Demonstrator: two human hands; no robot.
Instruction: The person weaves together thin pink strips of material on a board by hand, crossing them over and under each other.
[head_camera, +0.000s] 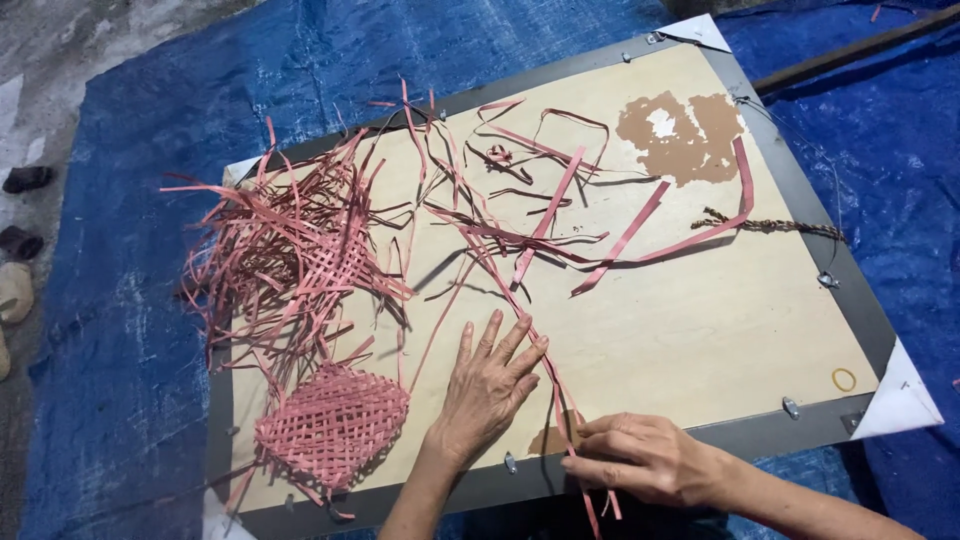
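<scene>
My left hand (487, 385) lies flat, fingers spread, on a pale wooden board (700, 320), pressing on a long thin pink strip (500, 275) that runs diagonally under it. At the board's near edge, my right hand (640, 458) pinches the lower end of that strip. Just left of my left hand rests a small woven pink mat (335, 420). A larger, loosely woven pink piece with many free strip ends (300, 250) sits at the board's left.
Loose pink strips (620, 240) lie scattered across the board's middle and back. A dark braided cord (770, 226) and a yellow rubber band (844, 379) lie at the right. A blue tarp (140, 330) surrounds the board; sandals (15, 290) sit far left.
</scene>
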